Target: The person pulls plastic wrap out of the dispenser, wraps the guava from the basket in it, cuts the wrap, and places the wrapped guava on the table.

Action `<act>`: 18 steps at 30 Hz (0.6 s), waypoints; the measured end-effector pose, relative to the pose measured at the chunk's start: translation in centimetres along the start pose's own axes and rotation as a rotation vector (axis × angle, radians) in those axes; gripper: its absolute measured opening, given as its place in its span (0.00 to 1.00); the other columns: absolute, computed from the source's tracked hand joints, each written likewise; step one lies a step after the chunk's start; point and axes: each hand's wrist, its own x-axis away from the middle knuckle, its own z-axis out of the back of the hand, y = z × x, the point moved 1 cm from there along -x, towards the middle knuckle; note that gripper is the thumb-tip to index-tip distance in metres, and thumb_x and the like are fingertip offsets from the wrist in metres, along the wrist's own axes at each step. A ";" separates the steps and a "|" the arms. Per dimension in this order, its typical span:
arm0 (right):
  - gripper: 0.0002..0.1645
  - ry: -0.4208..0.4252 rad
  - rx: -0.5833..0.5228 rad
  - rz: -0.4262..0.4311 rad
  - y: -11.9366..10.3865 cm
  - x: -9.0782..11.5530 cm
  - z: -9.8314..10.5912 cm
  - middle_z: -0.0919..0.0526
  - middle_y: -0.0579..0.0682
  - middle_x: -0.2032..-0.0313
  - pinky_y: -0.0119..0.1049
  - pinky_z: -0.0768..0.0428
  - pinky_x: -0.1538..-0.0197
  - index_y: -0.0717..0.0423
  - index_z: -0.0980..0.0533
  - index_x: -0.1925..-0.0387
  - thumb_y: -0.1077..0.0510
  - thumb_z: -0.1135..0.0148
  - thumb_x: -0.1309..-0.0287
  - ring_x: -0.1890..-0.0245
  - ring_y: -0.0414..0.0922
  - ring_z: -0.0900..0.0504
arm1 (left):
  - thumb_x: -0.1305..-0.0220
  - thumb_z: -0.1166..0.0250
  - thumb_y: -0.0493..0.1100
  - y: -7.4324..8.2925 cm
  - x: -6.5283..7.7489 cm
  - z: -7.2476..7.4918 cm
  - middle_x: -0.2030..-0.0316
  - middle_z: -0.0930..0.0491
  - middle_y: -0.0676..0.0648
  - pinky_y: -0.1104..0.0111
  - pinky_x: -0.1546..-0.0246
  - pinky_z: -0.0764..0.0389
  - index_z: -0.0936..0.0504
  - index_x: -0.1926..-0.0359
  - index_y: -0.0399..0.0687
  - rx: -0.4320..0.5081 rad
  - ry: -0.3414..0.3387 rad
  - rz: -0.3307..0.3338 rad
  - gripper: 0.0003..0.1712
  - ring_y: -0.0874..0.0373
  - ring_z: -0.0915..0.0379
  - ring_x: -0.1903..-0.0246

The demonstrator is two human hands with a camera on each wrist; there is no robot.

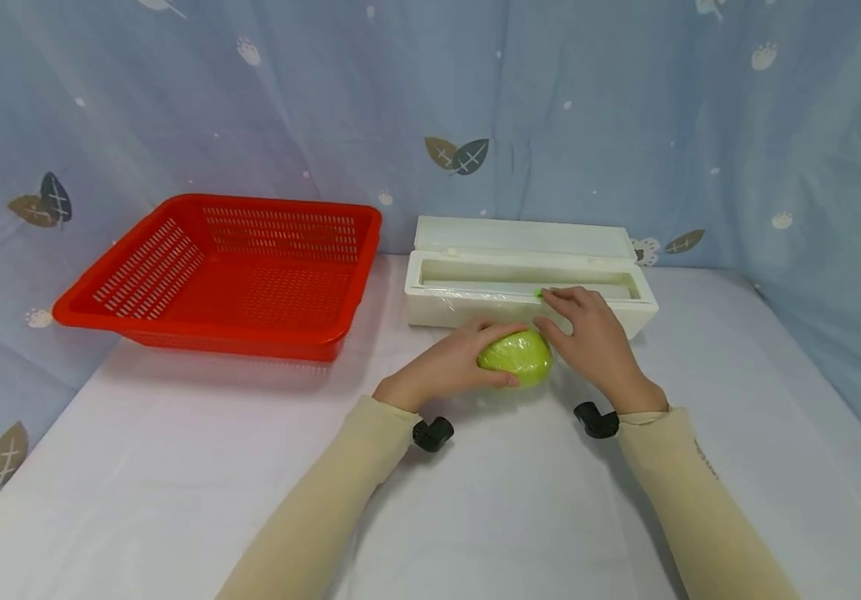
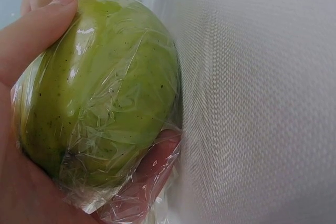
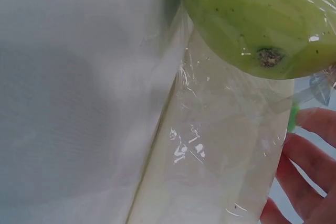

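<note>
My left hand (image 1: 456,365) grips a speckled green fruit (image 1: 516,358) wrapped in clear cling film, its thumb and fingers curled round either side. The left wrist view shows bunched cling film (image 2: 123,203) by the lower finger, close to the table. Just behind the fruit stands a white cling film dispenser (image 1: 441,310), lid up, with a roll (image 1: 498,288) inside. Film stretches from the fruit across its front. My right hand (image 1: 593,340) reaches over the front edge, a fingertip touching a small green slide cutter (image 3: 292,117), thumb apart and close to the fruit.
A red plastic basket (image 1: 208,340) with slotted sides sits at the back left. The dispenser's raised lid (image 1: 520,236) leans near the blue patterned cloth (image 1: 573,100) behind. A white cloth (image 1: 250,483) covers the table.
</note>
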 end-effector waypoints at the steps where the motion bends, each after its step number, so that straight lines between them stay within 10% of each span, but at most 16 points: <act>1: 0.29 0.006 -0.002 0.006 0.0 0.0 0.0 0.30 0.57 0.47 0.50 0.36 0.46 0.60 0.31 0.44 0.48 0.44 0.43 0.45 0.54 0.36 | 0.53 0.37 0.64 0.0 0.0 0.0 0.45 0.40 0.50 0.67 0.56 0.31 0.42 0.37 0.73 -0.001 -0.002 -0.004 0.41 0.61 0.38 0.53; 18: 0.27 0.026 -0.006 0.005 0.5 -0.2 -0.4 0.30 0.54 0.46 0.51 0.40 0.44 0.58 0.31 0.44 0.49 0.45 0.42 0.43 0.54 0.37 | 0.53 0.36 0.63 -0.1 -0.2 0.1 0.45 0.39 0.50 0.67 0.56 0.31 0.42 0.37 0.72 0.020 -0.007 -0.013 0.41 0.61 0.37 0.54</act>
